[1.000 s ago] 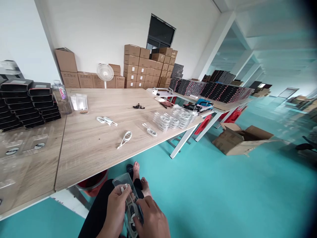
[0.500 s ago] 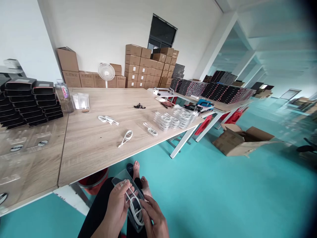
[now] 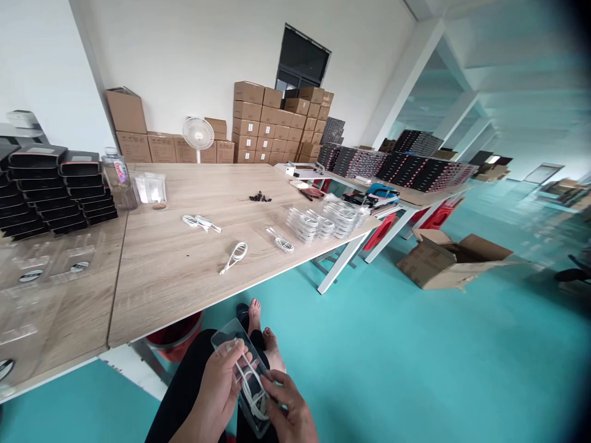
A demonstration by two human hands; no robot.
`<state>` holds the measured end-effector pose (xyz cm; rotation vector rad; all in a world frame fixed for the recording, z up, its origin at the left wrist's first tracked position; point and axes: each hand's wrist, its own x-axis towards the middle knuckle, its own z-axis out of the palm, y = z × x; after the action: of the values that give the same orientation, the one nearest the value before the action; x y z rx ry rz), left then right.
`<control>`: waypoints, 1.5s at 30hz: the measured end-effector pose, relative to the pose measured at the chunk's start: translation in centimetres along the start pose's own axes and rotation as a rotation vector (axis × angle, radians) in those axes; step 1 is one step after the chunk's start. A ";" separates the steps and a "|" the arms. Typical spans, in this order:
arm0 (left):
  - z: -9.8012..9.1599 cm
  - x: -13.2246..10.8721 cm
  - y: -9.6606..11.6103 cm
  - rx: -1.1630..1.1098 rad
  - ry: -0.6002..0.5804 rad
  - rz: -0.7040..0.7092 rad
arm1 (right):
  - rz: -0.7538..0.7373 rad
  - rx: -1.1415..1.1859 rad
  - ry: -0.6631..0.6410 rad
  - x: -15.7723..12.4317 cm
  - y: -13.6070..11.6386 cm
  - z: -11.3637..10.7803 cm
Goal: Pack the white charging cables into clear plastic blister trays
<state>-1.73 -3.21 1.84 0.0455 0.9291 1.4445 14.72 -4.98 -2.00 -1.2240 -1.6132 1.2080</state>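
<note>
Over my lap, my left hand (image 3: 218, 383) is closed around a clear plastic tray (image 3: 223, 333), its thumb on the straight end of a white cable (image 3: 252, 384). The cable lies coiled inside the tray. At the tray's right side, my right hand (image 3: 290, 407) pinches the edge of the coil with bent fingers; part of the fingertips is hidden. On the wooden table (image 3: 161, 295) above my hands lie a looped white cable (image 3: 236, 255), a second bundled cable (image 3: 201, 223) and a cable in a clear tray (image 3: 280, 240).
Stacked clear trays with cables (image 3: 309, 224) stand near the table's right end. Black boxes (image 3: 60, 191) and a bottle (image 3: 119, 178) are at left. Small black pieces (image 3: 260, 197) lie mid-table. A red bucket (image 3: 178, 341) sits under the table; an open carton (image 3: 450, 261) is on the floor.
My right hand's fingers have bent and shifted slightly along the cable coil. The tray has moved a little to the right and down in my left hand's hold.
</note>
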 end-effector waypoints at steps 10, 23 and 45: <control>1.0 -1.4 0.0 0.170 -0.029 0.080 | 0.047 -0.334 0.075 2.5 -4.3 -0.3; -0.5 -1.6 -0.4 0.188 -0.104 -0.058 | -0.069 -0.416 -0.017 3.0 -5.9 -0.6; -0.7 0.1 3.1 0.052 -0.096 -0.035 | 0.354 0.561 -0.198 1.6 -2.4 1.7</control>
<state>-4.62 -2.88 3.03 0.1354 0.8842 1.3735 12.19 -4.02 -0.10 -1.0637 -1.0843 1.8984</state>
